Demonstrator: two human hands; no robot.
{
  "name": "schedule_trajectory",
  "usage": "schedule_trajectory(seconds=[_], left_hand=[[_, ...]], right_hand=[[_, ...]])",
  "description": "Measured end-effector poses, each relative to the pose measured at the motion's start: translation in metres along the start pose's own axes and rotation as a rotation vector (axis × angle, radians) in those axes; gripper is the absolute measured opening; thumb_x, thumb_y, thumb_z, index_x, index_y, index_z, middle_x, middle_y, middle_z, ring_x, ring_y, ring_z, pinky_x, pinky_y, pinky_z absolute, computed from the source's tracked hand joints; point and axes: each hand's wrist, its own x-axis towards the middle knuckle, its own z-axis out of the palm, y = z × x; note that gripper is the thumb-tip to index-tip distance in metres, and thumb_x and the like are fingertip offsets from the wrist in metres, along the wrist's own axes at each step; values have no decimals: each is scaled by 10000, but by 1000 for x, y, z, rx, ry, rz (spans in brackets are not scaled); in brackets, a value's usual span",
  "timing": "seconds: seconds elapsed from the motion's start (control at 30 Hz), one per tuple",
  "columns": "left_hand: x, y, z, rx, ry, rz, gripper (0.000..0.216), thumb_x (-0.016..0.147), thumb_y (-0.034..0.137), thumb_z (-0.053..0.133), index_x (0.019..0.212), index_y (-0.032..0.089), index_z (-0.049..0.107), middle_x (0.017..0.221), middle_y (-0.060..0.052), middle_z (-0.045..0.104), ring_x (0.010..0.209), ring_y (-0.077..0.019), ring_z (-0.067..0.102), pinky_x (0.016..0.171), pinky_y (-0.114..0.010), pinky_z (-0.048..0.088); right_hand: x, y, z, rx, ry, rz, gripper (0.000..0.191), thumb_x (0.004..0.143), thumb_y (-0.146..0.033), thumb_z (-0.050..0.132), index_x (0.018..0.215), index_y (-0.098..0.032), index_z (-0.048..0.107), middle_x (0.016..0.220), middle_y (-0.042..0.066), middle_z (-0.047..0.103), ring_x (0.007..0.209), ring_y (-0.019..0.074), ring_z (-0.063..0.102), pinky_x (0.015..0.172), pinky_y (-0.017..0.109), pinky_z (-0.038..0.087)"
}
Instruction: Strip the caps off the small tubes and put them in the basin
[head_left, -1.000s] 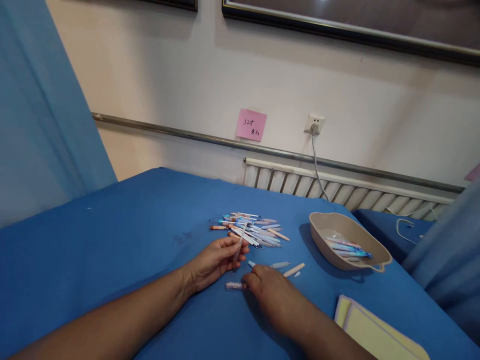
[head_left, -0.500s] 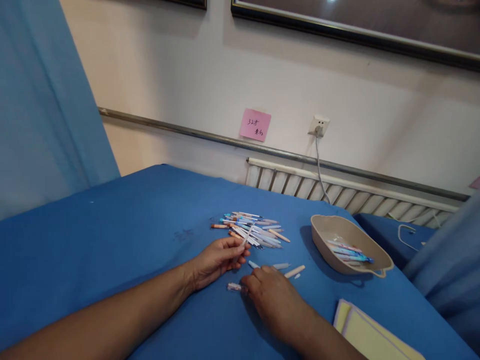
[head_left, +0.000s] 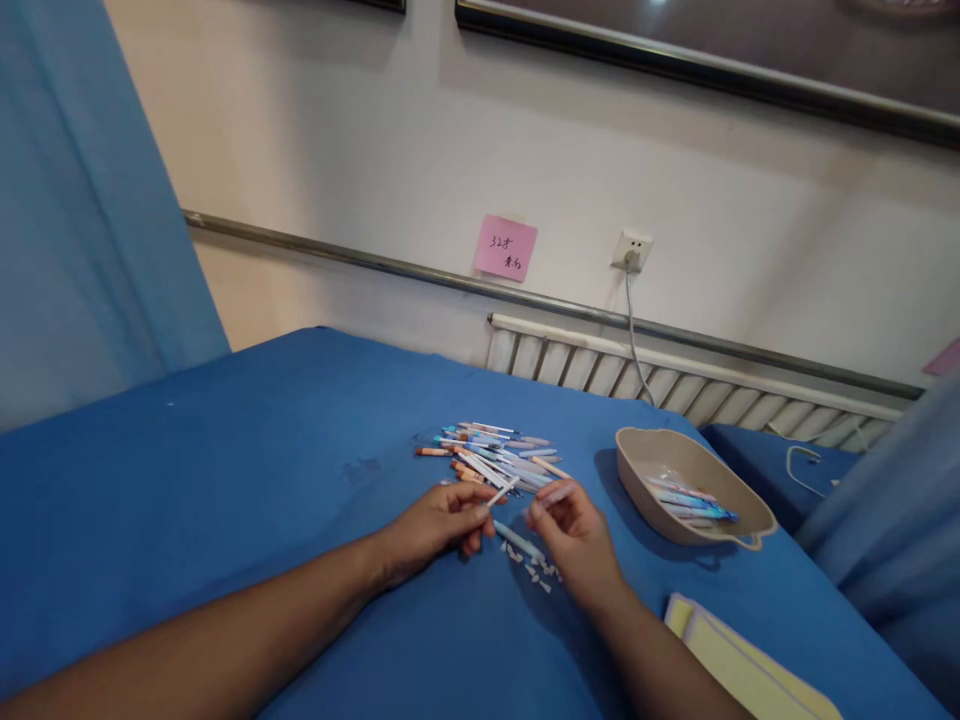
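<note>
My left hand (head_left: 439, 522) rests on the blue tablecloth (head_left: 247, 470) and pinches a thin white pen refill (head_left: 501, 492) that points up and to the right. My right hand (head_left: 574, 535) is raised just to its right, its fingers closed on a pale translucent pen barrel (head_left: 553, 494). Between and below the hands lie a light-blue pen part (head_left: 517, 542) and several tiny white bits (head_left: 536, 574). Just beyond my fingers a pile of pastel pens (head_left: 491, 458) lies on the cloth.
A beige oval tray (head_left: 637, 458) holding a few pens stands to the right. A yellow pad (head_left: 739, 665) lies at the lower right. A radiator, a wall socket with a cable and a pink sticky note are on the wall behind. A blue curtain hangs at left.
My right hand has lifted off the cloth and come up beside the left hand, now holding the pale barrel. Small white bits now show where it lay.
</note>
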Motion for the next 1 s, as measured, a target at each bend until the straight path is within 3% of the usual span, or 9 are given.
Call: schedule_trajectory(seconds=[0.13,0.47,0.77,1.0], left_hand=[[-2,0,4,97,-45,-8,376,772,406,658,1053,157,629,717,-6,616,552,-87,526,528,-204,398],[-6,3,8,195,-90,18,314,815,399,602,1039,187,658,723,-7,614,585,-94,523,556,-202,408],[-6,3,8,179,-76,12,333,814,401,604,1064,185,647,728,-4,609,575,-90,521,544,-194,408],[-7,4,10,211,-97,26,311,801,414,617,1004,181,655,725,-8,629,564,-88,519,539,-192,405]], right_hand=[[6,-5,-2,184,109,100,317,690,-417,712,736,-209,478,725,-29,553,630,134,577,615,268,483],[0,-2,4,260,-67,216,346,632,-432,761,732,-196,529,622,-23,605,573,149,588,574,283,485],[2,-4,-5,409,119,210,288,682,-380,745,808,-195,563,766,-8,606,671,132,595,643,265,493],[-2,-1,6,257,-26,182,314,637,-404,767,731,-193,554,667,-21,602,597,140,585,583,270,482]])
